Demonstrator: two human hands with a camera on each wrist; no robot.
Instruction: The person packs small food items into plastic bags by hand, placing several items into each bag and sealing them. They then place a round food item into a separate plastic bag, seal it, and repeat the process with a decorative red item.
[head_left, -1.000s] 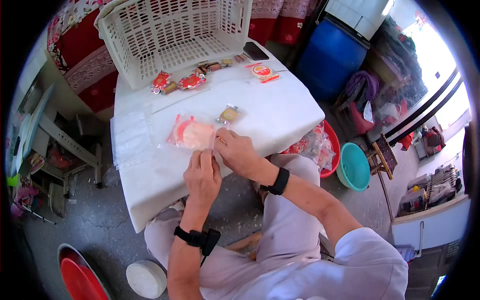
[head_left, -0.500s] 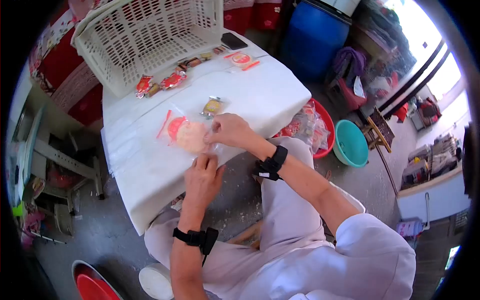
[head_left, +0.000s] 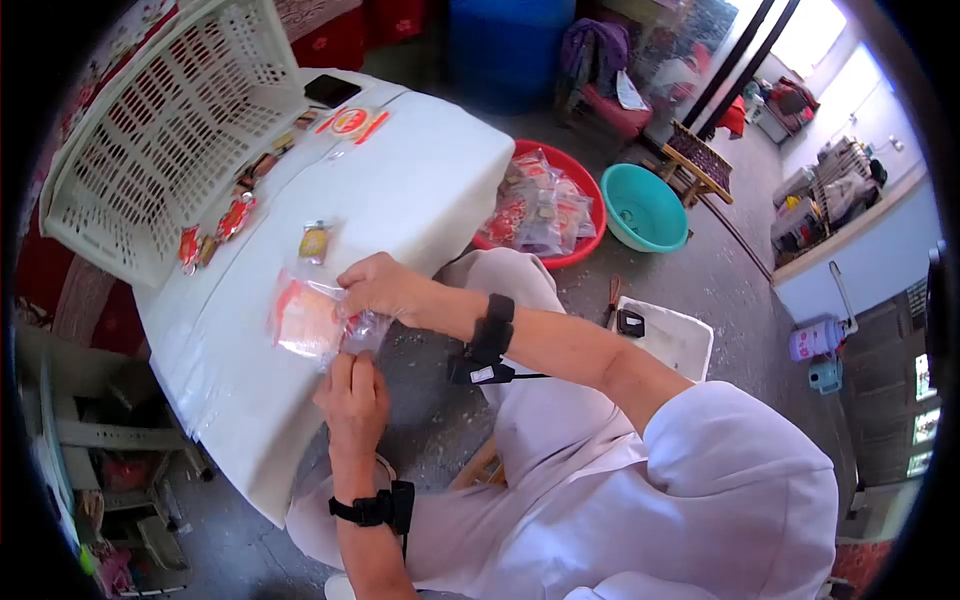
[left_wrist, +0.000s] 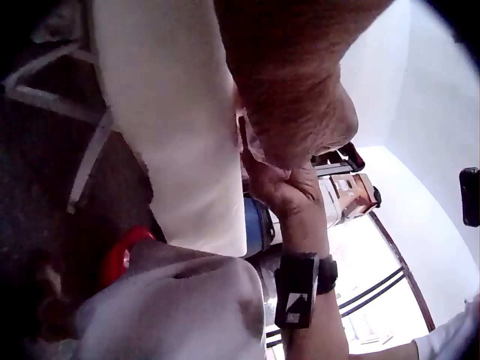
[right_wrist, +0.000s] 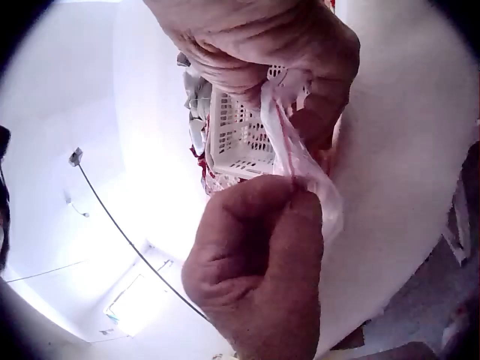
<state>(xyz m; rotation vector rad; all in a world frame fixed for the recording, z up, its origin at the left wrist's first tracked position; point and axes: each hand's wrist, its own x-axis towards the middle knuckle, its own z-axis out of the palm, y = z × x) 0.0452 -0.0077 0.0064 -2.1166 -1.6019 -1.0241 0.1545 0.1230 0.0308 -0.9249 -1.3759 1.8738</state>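
Bag (head_left: 318, 322): on the table (head_left: 420, 190) edge, mouth toward me.
Left hand (head_left: 352, 392): I pinch the mouth's near end.
Right hand (head_left: 378, 286): I pinch its far end, nearer the contents.

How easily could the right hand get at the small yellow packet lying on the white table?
Probably easily: the yellow packet lies bare just beyond the right hand, nothing between. But that hand pinches the clear bag and would have to let go.
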